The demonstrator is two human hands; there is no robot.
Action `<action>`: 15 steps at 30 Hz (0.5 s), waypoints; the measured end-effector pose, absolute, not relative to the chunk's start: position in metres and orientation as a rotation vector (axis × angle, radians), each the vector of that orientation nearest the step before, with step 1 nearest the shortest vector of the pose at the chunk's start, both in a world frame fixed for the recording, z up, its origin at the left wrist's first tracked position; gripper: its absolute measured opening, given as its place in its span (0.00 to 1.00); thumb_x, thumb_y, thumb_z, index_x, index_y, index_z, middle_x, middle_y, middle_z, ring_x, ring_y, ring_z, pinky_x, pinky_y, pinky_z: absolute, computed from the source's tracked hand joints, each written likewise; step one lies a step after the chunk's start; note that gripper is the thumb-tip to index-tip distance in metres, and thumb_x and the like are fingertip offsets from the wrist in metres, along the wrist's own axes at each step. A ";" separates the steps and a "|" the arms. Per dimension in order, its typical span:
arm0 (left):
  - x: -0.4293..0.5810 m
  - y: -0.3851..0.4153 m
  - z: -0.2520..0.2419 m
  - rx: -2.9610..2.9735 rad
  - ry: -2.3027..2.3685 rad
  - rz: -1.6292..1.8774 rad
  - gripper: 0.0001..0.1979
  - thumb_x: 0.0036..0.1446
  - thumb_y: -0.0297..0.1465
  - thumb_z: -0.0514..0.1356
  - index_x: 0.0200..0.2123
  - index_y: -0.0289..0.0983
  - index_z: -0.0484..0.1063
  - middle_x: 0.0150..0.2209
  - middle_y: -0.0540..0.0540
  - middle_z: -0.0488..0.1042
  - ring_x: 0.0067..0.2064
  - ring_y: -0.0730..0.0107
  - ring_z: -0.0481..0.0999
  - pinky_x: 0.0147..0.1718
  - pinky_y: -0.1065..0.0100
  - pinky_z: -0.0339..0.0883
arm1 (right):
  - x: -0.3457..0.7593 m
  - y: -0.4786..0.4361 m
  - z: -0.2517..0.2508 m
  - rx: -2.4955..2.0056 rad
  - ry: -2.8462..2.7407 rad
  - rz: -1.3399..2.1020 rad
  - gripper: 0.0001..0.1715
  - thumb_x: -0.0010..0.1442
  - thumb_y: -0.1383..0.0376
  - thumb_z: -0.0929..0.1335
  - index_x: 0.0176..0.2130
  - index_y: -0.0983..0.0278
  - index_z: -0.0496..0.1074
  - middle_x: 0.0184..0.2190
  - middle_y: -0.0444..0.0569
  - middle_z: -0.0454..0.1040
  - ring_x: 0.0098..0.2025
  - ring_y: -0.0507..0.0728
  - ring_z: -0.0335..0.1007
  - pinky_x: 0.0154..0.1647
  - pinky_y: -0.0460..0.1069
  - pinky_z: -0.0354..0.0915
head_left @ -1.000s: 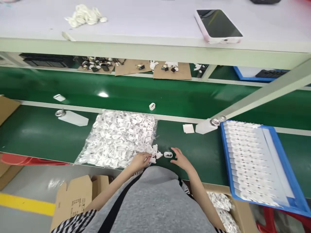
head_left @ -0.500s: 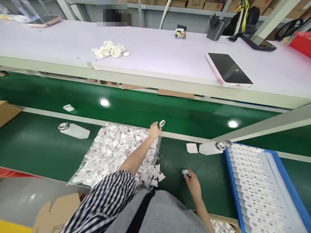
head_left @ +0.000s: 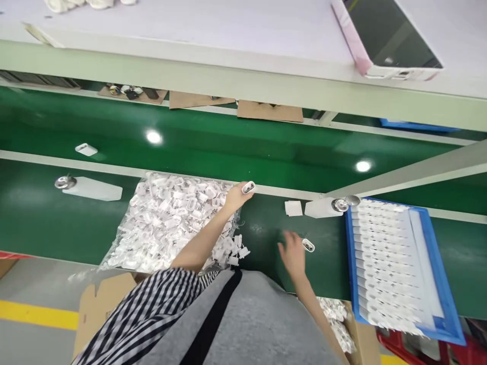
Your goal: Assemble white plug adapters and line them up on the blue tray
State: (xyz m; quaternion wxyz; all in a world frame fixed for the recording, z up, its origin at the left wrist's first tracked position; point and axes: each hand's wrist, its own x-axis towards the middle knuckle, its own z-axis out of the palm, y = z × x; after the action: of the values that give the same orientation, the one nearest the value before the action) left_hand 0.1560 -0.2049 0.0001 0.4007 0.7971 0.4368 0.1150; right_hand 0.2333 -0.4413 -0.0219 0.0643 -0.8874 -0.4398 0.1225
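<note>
Left hand [head_left: 236, 195], at the centre of the frame, pinched a small white oblong plastic shell with a dark oval opening [head_left: 248, 187] between its fingertips. The shell sat at the pale strip dividing the two green belts, its opening facing the camera. The left arm, in a black-and-white checked sleeve [head_left: 152, 309], stretched from the lower left of the frame up and across a clear plastic bag heaped with small white plastic parts [head_left: 167, 223]. A few loose white parts [head_left: 234, 253] lay at the bag's lower right corner.

Right hand [head_left: 292, 253], lower centre, was blurred; its fingers appeared loosely spread above the dark green conveyor surface [head_left: 38, 223], palm down. A second small white oblong shell with a dark opening [head_left: 308, 245] lay on the belt just beside its fingertips; whether they touched cannot be told.

Further right stood a blue plastic tray with rows of white parts [head_left: 437, 263]. Above it, a white guide block with a metal roller [head_left: 327, 207] and a small white square card [head_left: 293, 208] rested on the belt. At the upper right, a pink-edged phone with a dark screen [head_left: 388, 35] lay on the pale shelf [head_left: 228, 30].
</note>
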 end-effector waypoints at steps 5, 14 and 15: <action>0.085 -0.256 -0.001 1.913 1.203 0.296 0.14 0.44 0.33 0.55 0.37 0.36 0.65 0.33 0.50 0.70 0.35 0.71 0.68 0.34 0.73 0.61 | 0.172 -0.413 -0.047 -2.180 -1.858 1.043 0.12 0.49 0.65 0.62 0.38 0.61 0.64 0.45 0.50 0.58 0.36 0.54 0.63 0.33 0.47 0.61; 0.095 -0.311 -0.017 2.090 0.960 0.132 0.14 0.42 0.26 0.55 0.38 0.36 0.65 0.38 0.48 0.68 0.40 0.69 0.65 0.39 0.71 0.59 | 0.193 -0.435 -0.040 -2.444 -1.892 0.702 0.21 0.45 0.68 0.66 0.41 0.65 0.61 0.39 0.52 0.62 0.39 0.59 0.59 0.36 0.50 0.60; 0.102 -0.315 -0.019 2.138 0.929 0.100 0.14 0.43 0.26 0.55 0.37 0.36 0.65 0.38 0.48 0.68 0.40 0.68 0.64 0.39 0.70 0.58 | 0.197 -0.442 -0.038 -2.455 -1.880 0.641 0.22 0.46 0.66 0.66 0.42 0.65 0.61 0.40 0.54 0.62 0.40 0.60 0.58 0.36 0.52 0.60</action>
State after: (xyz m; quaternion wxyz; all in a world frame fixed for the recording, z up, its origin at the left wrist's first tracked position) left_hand 0.1017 -0.3154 -0.0191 0.3935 0.8424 0.3660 0.0395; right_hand 0.1966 -0.4423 -0.0376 -0.0080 -0.7774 -0.5953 0.2031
